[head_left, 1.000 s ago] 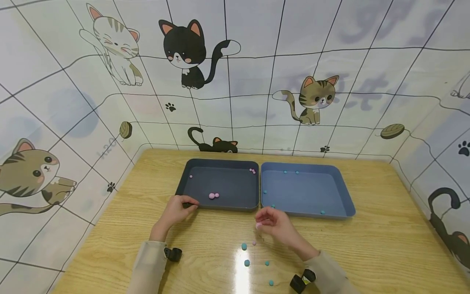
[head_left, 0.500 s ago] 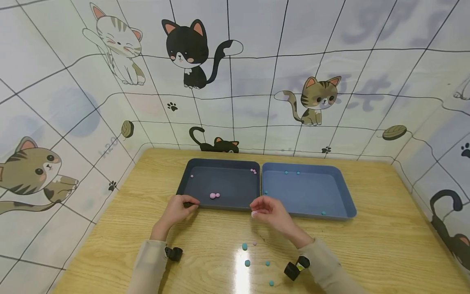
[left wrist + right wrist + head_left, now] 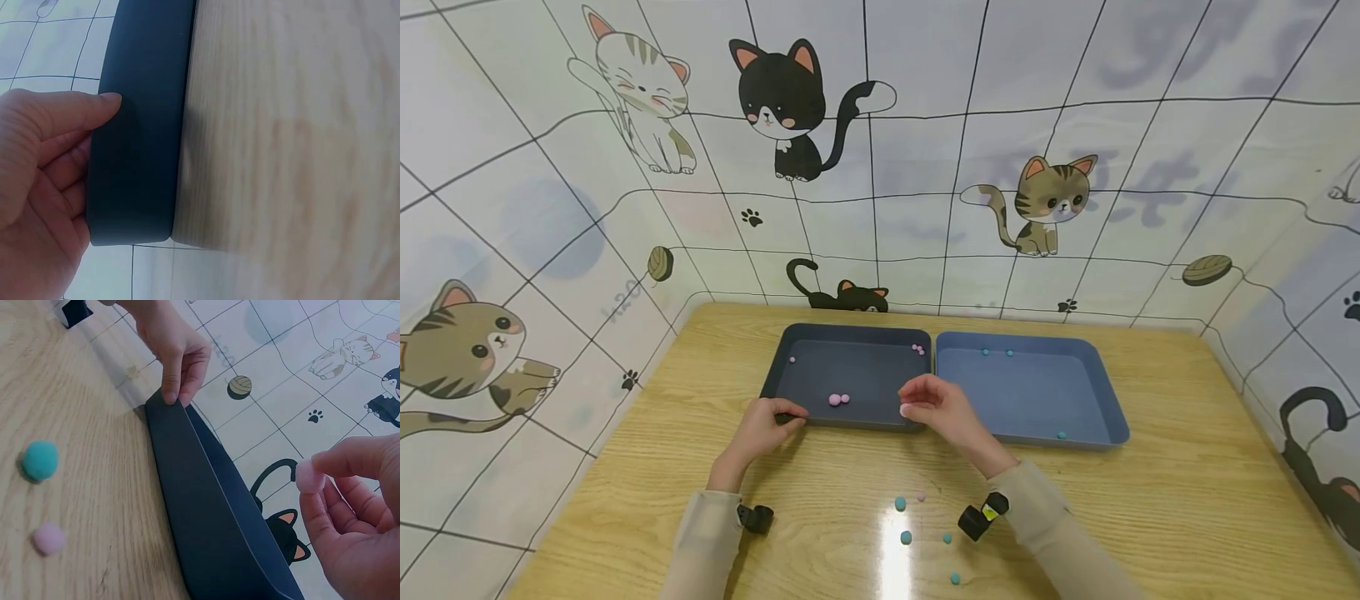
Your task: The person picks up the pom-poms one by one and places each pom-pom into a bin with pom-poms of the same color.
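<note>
Between thumb and fingertips, my right hand [image 3: 946, 410] pinches a pink pom-pom [image 3: 309, 477], held over the front right corner of the dark grey tray [image 3: 872, 375]. My left hand [image 3: 763, 433] grips that tray's front wall near its left corner, the thumb [image 3: 103, 109] on the outer face. Inside the dark tray lie several pink pom-poms [image 3: 835, 400], scattered and clustered. Beside it on the right, the blue tray [image 3: 1037, 387] holds teal pom-poms [image 3: 1010, 353]; its near left corner is partly hidden by my right hand.
On the wooden table [image 3: 1172, 483] in front of the trays lie several teal pom-poms [image 3: 906, 537] and a small pink pom-pom [image 3: 921, 497]. A cat-print wall covering [image 3: 917, 225] rises behind the table and along both sides.
My right hand has moved left and away from me, from in front of the trays to over the dark tray's corner, carrying the pink pom-pom. The left hand keeps its grip.
</note>
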A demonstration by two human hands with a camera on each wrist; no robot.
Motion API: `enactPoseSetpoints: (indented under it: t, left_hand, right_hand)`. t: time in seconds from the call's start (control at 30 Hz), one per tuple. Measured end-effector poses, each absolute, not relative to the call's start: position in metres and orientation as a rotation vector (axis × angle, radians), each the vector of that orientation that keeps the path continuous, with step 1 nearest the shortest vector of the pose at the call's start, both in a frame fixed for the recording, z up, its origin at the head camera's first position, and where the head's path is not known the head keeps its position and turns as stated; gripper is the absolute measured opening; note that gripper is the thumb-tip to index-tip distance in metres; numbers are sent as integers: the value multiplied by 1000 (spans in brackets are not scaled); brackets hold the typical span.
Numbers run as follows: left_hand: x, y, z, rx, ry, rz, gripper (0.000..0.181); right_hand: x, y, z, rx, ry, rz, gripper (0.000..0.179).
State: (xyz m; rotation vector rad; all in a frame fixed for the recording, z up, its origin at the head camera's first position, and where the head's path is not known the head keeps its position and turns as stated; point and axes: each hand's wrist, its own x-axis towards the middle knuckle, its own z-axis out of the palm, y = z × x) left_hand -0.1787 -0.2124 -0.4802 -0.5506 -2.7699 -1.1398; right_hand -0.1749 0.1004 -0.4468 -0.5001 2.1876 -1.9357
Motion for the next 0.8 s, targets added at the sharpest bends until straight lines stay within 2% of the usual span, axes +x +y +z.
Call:
enactPoseSetpoints:
  t: [0.57,0.8]
  left_hand:
    - [-178,-213,-482,-536,-2770,-1157,8]
    - [-179,-213,-482,-538,-2769,-1158,8]
  right_hand:
    - [-198,75,-442,-443,2161,-2024,24]
    - [-205,69,-447,-311,2156,-2034,25]
